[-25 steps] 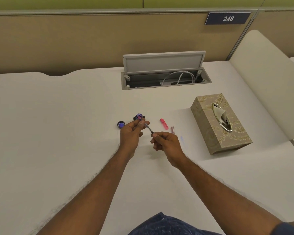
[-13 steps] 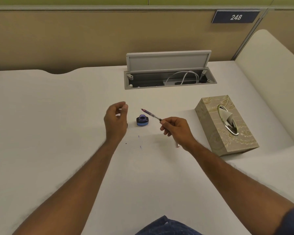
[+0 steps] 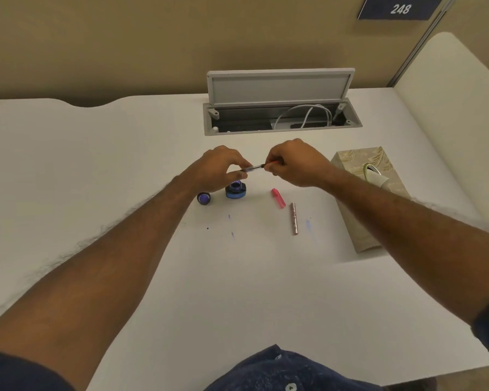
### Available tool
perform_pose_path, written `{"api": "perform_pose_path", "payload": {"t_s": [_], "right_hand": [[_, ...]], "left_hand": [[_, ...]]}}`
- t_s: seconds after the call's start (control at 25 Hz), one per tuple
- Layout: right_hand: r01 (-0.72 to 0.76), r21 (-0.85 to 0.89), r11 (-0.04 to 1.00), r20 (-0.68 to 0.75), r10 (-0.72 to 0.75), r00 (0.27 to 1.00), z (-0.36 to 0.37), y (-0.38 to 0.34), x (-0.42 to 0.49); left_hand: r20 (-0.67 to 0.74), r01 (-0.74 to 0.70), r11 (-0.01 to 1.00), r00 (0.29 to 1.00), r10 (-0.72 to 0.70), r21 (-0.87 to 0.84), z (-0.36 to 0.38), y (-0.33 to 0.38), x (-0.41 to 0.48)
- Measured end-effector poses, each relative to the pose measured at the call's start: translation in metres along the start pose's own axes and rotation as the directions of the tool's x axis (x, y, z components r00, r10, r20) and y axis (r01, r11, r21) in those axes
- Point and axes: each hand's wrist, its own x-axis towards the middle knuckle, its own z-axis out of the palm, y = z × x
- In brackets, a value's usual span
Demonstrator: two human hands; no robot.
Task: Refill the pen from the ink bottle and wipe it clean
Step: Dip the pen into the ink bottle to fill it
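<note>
Both hands hold a thin pen part (image 3: 257,167) level above the table. My left hand (image 3: 219,169) pinches its clear left end; my right hand (image 3: 297,162) grips its red right end. Just below my left hand stands the open blue ink bottle (image 3: 235,190). Its round cap (image 3: 203,198) lies upturned to the left of the bottle. A pink pen piece (image 3: 278,198) and a copper-coloured pen piece (image 3: 294,218) lie on the table to the right of the bottle.
A beige tissue box (image 3: 356,198) with a tissue sticking out stands at the right, partly behind my right forearm. An open grey cable hatch (image 3: 280,114) with white cables sits behind the hands. Small blue ink marks (image 3: 232,232) dot the white table.
My left hand was apart and empty; it has come in and taken the pen part's left end. My right hand has lifted the part above the bottle.
</note>
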Motion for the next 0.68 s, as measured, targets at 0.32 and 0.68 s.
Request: {"api": "perform_pose_path", "payload": {"t_s": [0.32, 0.68], "right_hand": [[0.113, -0.199, 0.973, 0.092, -0.096, 0.991, -0.022, -0.032, 0.034], [0.118, -0.197, 0.973, 0.152, -0.088, 0.984, -0.016, -0.049, 0.058]], "left_hand": [[-0.03, 0.069, 0.979, 0.997, -0.076, -0.192, 0.008, 0.0, 0.0], [-0.021, 0.14, 0.954, 0.988, -0.151, -0.265, 0.007, -0.006, -0.005]]}}
